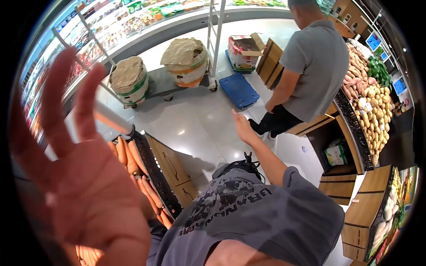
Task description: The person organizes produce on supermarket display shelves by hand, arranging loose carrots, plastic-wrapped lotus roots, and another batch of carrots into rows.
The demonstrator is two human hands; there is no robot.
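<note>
Carrots (pixel 137 155) slant far-left to near-right, just right of our open, empty left hand (pixel 95 195) — the nearer one — while our right hand (pixel 242 126) extends, fingers loose and unclenched.

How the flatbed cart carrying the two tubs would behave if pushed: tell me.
The flatbed cart would probably roll rather than drag, given its casters. It may feel heavy to start, carrying the green-banded tub and orange-banded tub, though covers hide their contents. Its low deck suggests it is unlikely to tip.
</note>
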